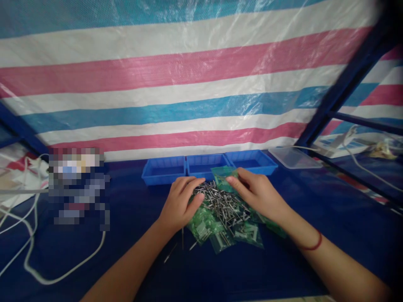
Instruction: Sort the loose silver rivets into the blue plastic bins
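A heap of thin metal pins (222,204) lies on a dark blue table (330,235), on top of several small green plastic bags (248,233). My left hand (180,202) rests at the heap's left edge, fingers stretched over the pins. My right hand (256,191) lies at the heap's upper right, fingers extended onto a green bag and the pins. Neither hand grips anything that I can see. A few loose pins (181,241) lie in front of the heap.
Three blue plastic trays (206,164) stand in a row just behind the heap. A clear plastic lid (294,158) lies at their right. White cables (56,268) trail across the table's left. A striped tarp (189,84) hangs behind; a dark blue frame bar (343,84) slants at right.
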`<state>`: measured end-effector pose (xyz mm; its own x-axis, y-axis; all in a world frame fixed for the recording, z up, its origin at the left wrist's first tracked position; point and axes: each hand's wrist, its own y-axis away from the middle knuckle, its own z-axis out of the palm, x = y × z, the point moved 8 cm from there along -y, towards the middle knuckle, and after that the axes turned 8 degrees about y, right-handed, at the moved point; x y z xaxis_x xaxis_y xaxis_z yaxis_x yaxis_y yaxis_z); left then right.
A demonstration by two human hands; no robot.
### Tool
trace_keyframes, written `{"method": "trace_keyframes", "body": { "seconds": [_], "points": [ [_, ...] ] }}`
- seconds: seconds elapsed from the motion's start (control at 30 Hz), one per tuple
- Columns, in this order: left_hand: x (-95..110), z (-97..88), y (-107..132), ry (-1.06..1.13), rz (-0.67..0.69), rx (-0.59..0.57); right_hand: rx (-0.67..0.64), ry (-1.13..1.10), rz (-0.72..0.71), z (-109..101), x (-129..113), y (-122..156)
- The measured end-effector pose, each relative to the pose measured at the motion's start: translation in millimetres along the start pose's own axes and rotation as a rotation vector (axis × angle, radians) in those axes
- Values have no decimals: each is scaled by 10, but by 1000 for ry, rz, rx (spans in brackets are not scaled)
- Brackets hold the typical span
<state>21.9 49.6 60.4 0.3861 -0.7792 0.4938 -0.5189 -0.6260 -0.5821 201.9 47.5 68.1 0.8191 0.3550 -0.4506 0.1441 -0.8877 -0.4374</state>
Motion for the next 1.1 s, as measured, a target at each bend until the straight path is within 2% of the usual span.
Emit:
{"method": "trace_keyframes", "body": {
  "seconds": [0.07,0.17,0.27,0.37,0.47,0.63,0.77,1.1],
  "points": [
    [15,-56,3,40,-21,25,-85,-160,1,188,-85,45],
    [13,-36,12,100,-78,2,-220,-407,17,449,-162,99],
    [-86,-13,38,158,-220,66,-248,-604,28,551,-193,102],
    [-215,9,90,308,-381,163,-237,-740,98,569,-163,80],
    [-254,23,116,425,-451,197,-246,-754,151,569,-131,72],
    [-243,-78,103,375,-458,235,-243,-724,107,524,-154,69],
    [-309,-118,99,410,-492,263,-232,-728,124,501,-160,76],
    [-339,4,119,596,-523,239,-120,-959,327,481,2,77]
  ]
}}
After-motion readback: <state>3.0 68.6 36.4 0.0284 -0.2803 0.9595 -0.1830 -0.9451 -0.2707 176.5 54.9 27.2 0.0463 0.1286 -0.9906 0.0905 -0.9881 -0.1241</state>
